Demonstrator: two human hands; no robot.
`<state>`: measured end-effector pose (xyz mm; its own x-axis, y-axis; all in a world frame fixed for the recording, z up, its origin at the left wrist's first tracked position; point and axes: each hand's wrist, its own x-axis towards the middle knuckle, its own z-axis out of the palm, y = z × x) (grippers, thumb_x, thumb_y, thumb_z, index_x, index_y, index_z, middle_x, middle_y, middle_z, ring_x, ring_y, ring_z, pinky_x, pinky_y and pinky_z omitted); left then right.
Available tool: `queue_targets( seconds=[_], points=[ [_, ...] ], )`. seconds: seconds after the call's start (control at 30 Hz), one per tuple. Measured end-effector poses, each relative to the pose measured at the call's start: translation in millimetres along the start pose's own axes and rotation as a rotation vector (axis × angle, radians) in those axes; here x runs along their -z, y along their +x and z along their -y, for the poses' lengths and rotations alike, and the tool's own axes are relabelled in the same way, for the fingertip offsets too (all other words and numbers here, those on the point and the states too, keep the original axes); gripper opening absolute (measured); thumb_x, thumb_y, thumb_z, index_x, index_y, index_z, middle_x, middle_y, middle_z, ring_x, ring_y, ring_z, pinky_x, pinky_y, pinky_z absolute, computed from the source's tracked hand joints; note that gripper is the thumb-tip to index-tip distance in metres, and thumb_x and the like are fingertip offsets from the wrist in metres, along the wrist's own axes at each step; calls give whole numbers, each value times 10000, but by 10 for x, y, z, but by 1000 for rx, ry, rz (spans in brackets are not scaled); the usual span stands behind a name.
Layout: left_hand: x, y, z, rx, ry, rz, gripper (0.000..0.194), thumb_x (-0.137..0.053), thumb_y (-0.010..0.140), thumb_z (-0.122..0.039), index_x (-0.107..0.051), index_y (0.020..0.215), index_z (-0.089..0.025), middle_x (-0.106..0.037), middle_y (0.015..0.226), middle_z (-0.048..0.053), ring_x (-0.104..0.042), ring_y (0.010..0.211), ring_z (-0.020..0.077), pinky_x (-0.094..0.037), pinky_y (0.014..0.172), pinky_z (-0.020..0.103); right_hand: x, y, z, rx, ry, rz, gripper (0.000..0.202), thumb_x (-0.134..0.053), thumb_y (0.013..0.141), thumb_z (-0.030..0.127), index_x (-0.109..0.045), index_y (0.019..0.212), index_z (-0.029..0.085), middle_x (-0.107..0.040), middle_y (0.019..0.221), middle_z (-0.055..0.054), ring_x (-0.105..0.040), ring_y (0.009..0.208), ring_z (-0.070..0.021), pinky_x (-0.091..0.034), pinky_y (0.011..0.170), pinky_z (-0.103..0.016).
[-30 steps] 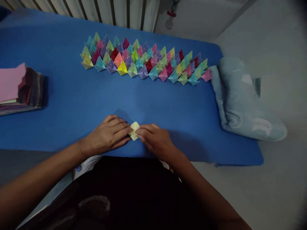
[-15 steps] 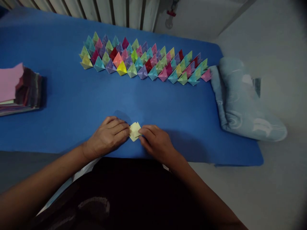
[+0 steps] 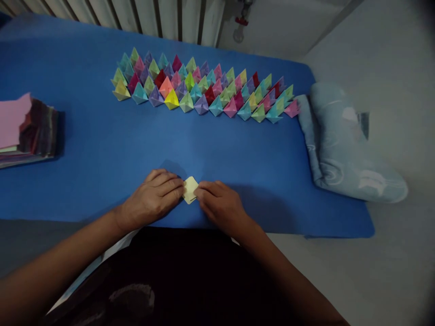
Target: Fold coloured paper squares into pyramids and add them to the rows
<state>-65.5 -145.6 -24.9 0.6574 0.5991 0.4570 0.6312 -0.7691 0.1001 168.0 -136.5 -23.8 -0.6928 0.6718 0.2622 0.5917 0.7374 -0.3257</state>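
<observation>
A small pale yellow folded paper (image 3: 190, 189), diamond-shaped, lies near the front edge of the blue surface (image 3: 136, 140). At its left corner, the fingertips of my left hand (image 3: 152, 194) are pressed together on it. My right hand (image 3: 220, 203) pinches the paper's right corner between thumb and fingers. Both hands rest on the blue surface, and the fingers cover the paper's side corners. Beyond them stand several rows of small folded paper boats (image 3: 201, 105) in many colours.
On the far left sits a stack of coloured paper (image 3: 37, 131), pink on top. A folded grey-blue blanket (image 3: 340, 145) lies over the right end. Behind the blue surface is a white radiator (image 3: 170, 20).
The fold at the paper's right side now lies flatter, and its top shows as a more even diamond. My right fingers have shifted slightly at that corner. The view has moved a little.
</observation>
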Motion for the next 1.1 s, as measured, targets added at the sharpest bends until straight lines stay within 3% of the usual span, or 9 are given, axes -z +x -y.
queue_targets(
  seconds=[0.13, 0.3, 0.73, 0.97, 1.1],
  points=[
    [-24, 25, 11, 16, 3, 10, 261, -527, 945, -127, -638, 1180, -152, -747, 1029, 85, -667, 952, 230, -456, 921, 437, -4, 1, -11, 31, -20, -15, 214, -463, 957, 146, -663, 1022, 186, -714, 1088, -49, -545, 789, -166, -447, 755, -287],
    [-12, 99, -6, -7, 54, 61, 236, -493, 961, -151, -677, 1108, -166, -746, 1014, 80, -656, 928, 226, -437, 911, 432, -14, -8, -17, 62, -3, -52, 228, -454, 956, 134, -653, 1061, 167, -711, 1083, -71, -546, 795, -171, -463, 759, -296],
    [-48, 61, -92, 177, -19, 76, 248, -519, 948, -155, -691, 1117, -215, -720, 1031, 67, -634, 972, 223, -384, 1001, 472, -56, -20, 65, -180, 9, -86, 257, -437, 994, 205, -679, 912, 173, -693, 941, -79, -624, 836, -174, -487, 759, -279],
    [-71, 95, -129, 276, -76, 46, 206, -525, 972, -230, -708, 1062, -198, -713, 984, 69, -626, 935, 220, -398, 952, 465, -35, 39, 113, -332, 129, -100, 211, -481, 989, 224, -671, 918, 163, -685, 963, -79, -639, 869, -172, -498, 791, -284],
    [-80, 142, -152, 360, -98, 48, 241, -490, 989, -278, -717, 990, -198, -716, 980, 67, -611, 900, 223, -402, 882, 446, -9, 76, 144, -348, 123, -81, 213, -462, 984, 202, -648, 890, 160, -680, 959, -89, -635, 876, -180, -496, 798, -290]
  ],
)
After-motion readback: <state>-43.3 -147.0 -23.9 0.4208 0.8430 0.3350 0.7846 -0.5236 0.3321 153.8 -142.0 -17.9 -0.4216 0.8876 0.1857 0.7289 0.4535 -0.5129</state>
